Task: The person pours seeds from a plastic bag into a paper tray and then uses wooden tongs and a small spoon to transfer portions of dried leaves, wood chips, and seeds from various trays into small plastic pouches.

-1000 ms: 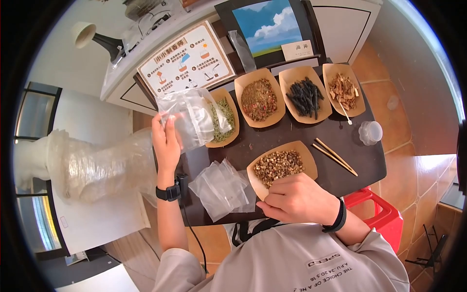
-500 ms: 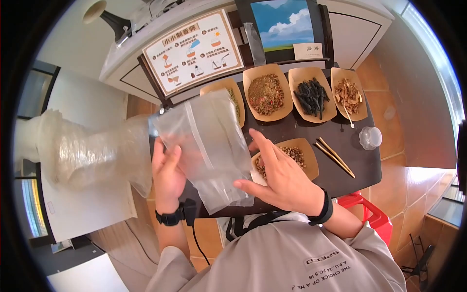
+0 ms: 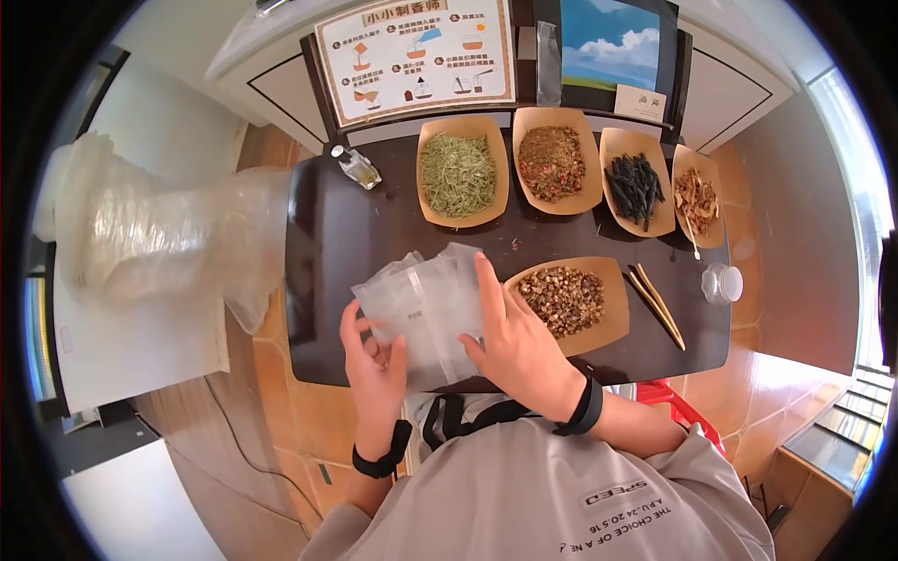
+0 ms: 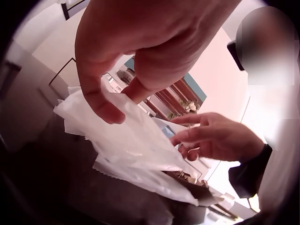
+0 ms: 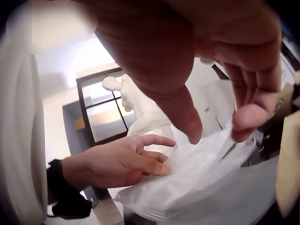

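both forearms come in from the near side, a black band on each wrist, and both hands meet at a stack of clear zip bags (image 3: pixel 421 313) raised over the table's near edge, just left of the front tray. the left hand (image 3: pixel 376 369) pinches the stack's left side, thumb toward the body. the right hand (image 3: pixel 524 351) is at the stack's right edge, its index finger reaching straight along it, thumb spread apart from the fingers; how firmly it bears on the plastic i cannot tell. the dark brown table (image 3: pixel 323 252) stands on an orange tiled floor (image 3: pixel 318 425), with a red stool (image 3: pixel 683 409) at its near right. at the left is one white statue (image 5: pixel 145 108) wrapped in clear film. behind the tabletop one illustrated instruction board (image 3: pixel 416 61) and one sky picture (image 3: pixel 613 42) stand side by side, a small card (image 3: pixel 641 101) at the latter's foot. five paper trays (image 3: pixel 613 297) are out: four in the back row, holding green herb (image 3: pixel 458 173), a reddish-brown mix (image 3: pixel 552 164), black sticks (image 3: pixel 636 187) and tan shavings (image 3: pixel 697 194), and one in front with brown pieces (image 3: pixel 561 297). there are also two slim wooden sticks (image 3: pixel 658 307), one small glass bottle (image 3: pixel 357 170) and one clear jar (image 3: pixel 721 283); the bags overlap too much to count.
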Available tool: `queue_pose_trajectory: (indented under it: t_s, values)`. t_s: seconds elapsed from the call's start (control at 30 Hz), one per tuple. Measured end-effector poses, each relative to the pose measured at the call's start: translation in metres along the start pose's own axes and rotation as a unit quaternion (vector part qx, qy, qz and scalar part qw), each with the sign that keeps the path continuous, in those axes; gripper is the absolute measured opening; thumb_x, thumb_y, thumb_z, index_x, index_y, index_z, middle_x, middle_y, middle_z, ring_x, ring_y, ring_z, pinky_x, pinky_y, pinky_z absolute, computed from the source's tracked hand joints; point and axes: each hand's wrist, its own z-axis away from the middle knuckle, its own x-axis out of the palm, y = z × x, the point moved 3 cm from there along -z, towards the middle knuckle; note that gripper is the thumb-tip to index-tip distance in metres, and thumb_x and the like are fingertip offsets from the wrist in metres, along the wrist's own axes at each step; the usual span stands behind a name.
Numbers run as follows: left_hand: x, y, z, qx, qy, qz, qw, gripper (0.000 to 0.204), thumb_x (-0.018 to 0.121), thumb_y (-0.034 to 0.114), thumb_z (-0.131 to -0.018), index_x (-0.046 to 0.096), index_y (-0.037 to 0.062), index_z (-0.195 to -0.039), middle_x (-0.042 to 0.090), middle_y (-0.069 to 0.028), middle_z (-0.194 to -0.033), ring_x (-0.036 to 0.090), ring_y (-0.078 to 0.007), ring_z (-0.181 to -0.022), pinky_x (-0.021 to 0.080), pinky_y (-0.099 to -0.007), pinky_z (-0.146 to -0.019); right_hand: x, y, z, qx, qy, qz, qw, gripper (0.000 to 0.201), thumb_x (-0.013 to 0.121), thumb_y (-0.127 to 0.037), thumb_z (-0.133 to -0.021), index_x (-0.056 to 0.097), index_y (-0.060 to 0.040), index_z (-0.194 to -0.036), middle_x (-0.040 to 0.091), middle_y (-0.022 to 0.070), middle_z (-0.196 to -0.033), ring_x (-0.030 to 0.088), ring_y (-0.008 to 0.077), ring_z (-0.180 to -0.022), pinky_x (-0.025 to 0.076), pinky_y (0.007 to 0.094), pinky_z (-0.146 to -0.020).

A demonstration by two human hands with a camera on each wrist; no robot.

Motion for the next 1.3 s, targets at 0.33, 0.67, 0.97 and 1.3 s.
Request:
queue_pose_trajectory:
  t_s: [0.33,0.67,0.97,1.3]
  values:
    - [0.009,-0.010,-0.016,0.127,-0.078,-0.324,0.934,0.052,0.064,0.007,-0.089,0.051,0.0080,-0.139,0.048,-0.0152,-0.111,0.054,-0.0299,-0.092,0.048,-0.0380,-0.081,0.043,-0.013,0.015,-0.219,-0.113,0.258,0.934,0.044,0.062,-0.015,-0.081,0.061,0.0038,-0.121,0.048,0.0242,-0.139,0.045,0.0425,-0.128,0.043,0.0484,-0.103]
    - [-0.021,-0.023,-0.049,0.032,-0.191,-0.162,0.968,0.060,0.058,-0.009,-0.085,0.052,0.0104,-0.141,0.048,-0.0070,-0.090,0.050,-0.0169,-0.075,0.044,-0.0272,-0.072,0.057,-0.003,0.011,-0.204,-0.190,0.330,0.902,0.045,0.058,-0.016,-0.086,0.062,0.0012,-0.127,0.048,0.0232,-0.142,0.047,0.0436,-0.130,0.045,0.0440,-0.105]
    - [-0.033,-0.036,-0.064,-0.024,-0.152,-0.005,0.988,0.044,0.051,-0.007,-0.094,0.054,0.0083,-0.136,0.048,0.0006,-0.088,0.050,-0.0080,-0.072,0.043,-0.0222,-0.066,0.080,-0.002,-0.004,-0.203,-0.105,0.344,0.911,0.044,0.060,-0.018,-0.086,0.059,0.0005,-0.126,0.049,0.0184,-0.142,0.044,0.0393,-0.132,0.042,0.0465,-0.107]
    - [-0.040,-0.024,-0.059,0.049,-0.097,-0.074,0.991,0.036,0.058,0.004,-0.097,0.054,0.0052,-0.133,0.053,-0.0041,-0.112,0.048,-0.0076,-0.073,0.044,-0.0227,-0.064,-0.058,0.004,0.036,-0.208,0.002,0.188,0.960,0.044,0.069,-0.010,-0.073,0.063,-0.0005,-0.115,0.059,0.0150,-0.121,0.056,0.0350,-0.116,0.050,0.0436,-0.092]
